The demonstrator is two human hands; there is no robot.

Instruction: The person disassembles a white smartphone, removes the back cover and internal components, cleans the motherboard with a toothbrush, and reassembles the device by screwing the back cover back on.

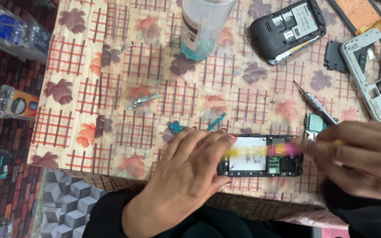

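Left hand (186, 169) flat, fingers together, pressing an opened phone (261, 156) on the table (111, 88). Right hand (358, 158) clamped on a blurred pink-and-yellow tool (283, 150) over the phone's white-labelled battery. Beyond the right hand, a screwdriver (314, 102). Above the left hand, a clear bottle (201, 26) with blue liquid. Far left, clear plastic packets (9, 31).

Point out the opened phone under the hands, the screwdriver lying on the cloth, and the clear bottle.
opened phone (248, 158), head view, on its white middle panel.
screwdriver (315, 102), head view, on the metal shaft.
clear bottle (201, 26), head view, on its see-through wall above the blue liquid.
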